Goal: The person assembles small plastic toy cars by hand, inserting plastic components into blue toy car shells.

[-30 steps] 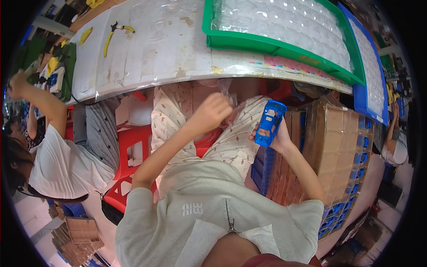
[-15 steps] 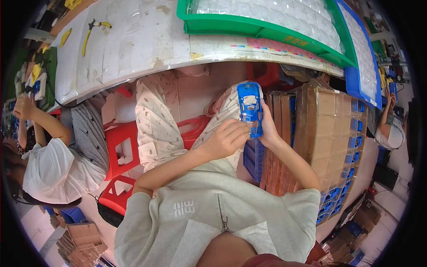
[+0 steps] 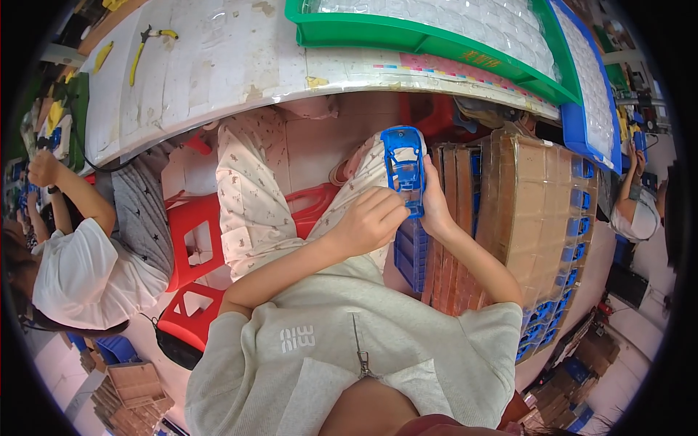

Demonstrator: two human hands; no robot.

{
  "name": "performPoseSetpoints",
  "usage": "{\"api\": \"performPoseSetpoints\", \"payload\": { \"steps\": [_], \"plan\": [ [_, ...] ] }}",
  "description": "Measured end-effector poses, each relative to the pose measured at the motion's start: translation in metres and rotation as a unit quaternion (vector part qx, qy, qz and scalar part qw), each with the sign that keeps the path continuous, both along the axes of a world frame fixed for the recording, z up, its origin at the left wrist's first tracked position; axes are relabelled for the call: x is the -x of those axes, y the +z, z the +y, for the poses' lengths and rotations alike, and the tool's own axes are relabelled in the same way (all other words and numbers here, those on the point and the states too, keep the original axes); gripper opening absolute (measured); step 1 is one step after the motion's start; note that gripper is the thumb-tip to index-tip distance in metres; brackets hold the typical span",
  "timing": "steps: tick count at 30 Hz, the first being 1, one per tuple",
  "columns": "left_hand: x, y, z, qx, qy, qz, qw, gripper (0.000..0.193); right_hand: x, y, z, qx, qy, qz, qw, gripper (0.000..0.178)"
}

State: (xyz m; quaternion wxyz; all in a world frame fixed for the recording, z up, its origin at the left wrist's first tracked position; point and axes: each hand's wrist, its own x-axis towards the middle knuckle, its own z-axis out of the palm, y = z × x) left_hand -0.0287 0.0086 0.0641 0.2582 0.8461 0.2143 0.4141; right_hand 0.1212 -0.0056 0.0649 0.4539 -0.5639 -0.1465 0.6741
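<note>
Upright over my lap is a blue toy car body shell (image 3: 406, 170) with open window gaps. My right hand (image 3: 435, 206) grips it along its right side, fingers wrapped behind. Against the shell's lower left edge, my left hand (image 3: 369, 222) is closed, its fingertips pinched together. Whatever lies between those fingertips is hidden. Clear pieces seem to sit in the shell's lower window area, but they are too small to make out.
Ahead runs a white worktable (image 3: 196, 80) with yellow-handled nippers (image 3: 142, 52). A green tray (image 3: 378, 38) and a blue tray (image 3: 574, 134) hold clear plastic parts. Stacked cartons (image 3: 538, 218) with blue car shells stand at right. A co-worker (image 3: 94, 272) sits at left near red stools (image 3: 195, 243).
The shell has shifted slightly left and turned a little in my right hand. My left hand's fingers have drawn back from over the shell to its lower left edge.
</note>
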Motion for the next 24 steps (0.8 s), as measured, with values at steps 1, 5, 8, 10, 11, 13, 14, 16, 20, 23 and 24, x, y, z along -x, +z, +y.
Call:
{"api": "performPoseSetpoints", "payload": {
  "steps": [1, 5, 8, 10, 11, 13, 14, 16, 20, 23, 24],
  "plan": [
    [0.001, -0.001, 0.001, -0.009, -0.034, 0.015, 0.999, 0.015, -0.002, -0.004, -0.001, -0.001, 0.013, 0.006, 1.000, 0.046],
    [0.002, 0.000, 0.002, -0.007, -0.030, -0.001, 1.000, 0.017, 0.000, -0.001, -0.001, 0.008, 0.013, -0.007, 1.000, 0.045],
    [0.002, 0.003, 0.003, 0.029, -0.003, -0.022, 0.999, 0.017, 0.003, 0.002, -0.001, -0.001, 0.015, 0.019, 1.000, 0.046],
    [0.002, 0.001, 0.006, 0.000, 0.011, -0.018, 1.000, 0.016, 0.008, 0.007, -0.001, 0.004, 0.013, 0.018, 1.000, 0.047],
    [0.002, 0.000, 0.005, 0.001, 0.012, -0.017, 1.000, 0.016, 0.009, 0.009, -0.001, 0.007, 0.012, 0.017, 1.000, 0.048],
    [0.001, -0.001, 0.003, -0.043, 0.025, 0.016, 0.999, 0.013, 0.005, 0.003, -0.003, 0.014, 0.019, 0.024, 0.999, 0.050],
    [0.001, -0.003, 0.002, -0.043, 0.025, 0.016, 0.999, 0.013, 0.004, 0.001, -0.004, 0.020, 0.027, 0.031, 0.999, 0.051],
    [0.000, -0.006, 0.003, -0.064, 0.011, 0.051, 0.997, 0.012, 0.003, 0.000, -0.003, 0.018, 0.026, 0.031, 0.999, 0.051],
    [0.000, -0.006, 0.005, -0.034, 0.002, 0.051, 0.998, 0.013, 0.006, 0.007, 0.000, 0.006, 0.023, 0.026, 0.999, 0.051],
    [0.000, -0.006, 0.004, -0.040, 0.027, 0.043, 0.998, 0.013, 0.000, 0.000, -0.001, -0.019, 0.043, 0.014, 0.999, 0.050],
    [-0.001, -0.006, 0.003, -0.031, 0.024, 0.051, 0.998, 0.013, 0.001, 0.001, -0.001, -0.018, 0.043, 0.015, 0.999, 0.050]
  ]
}}
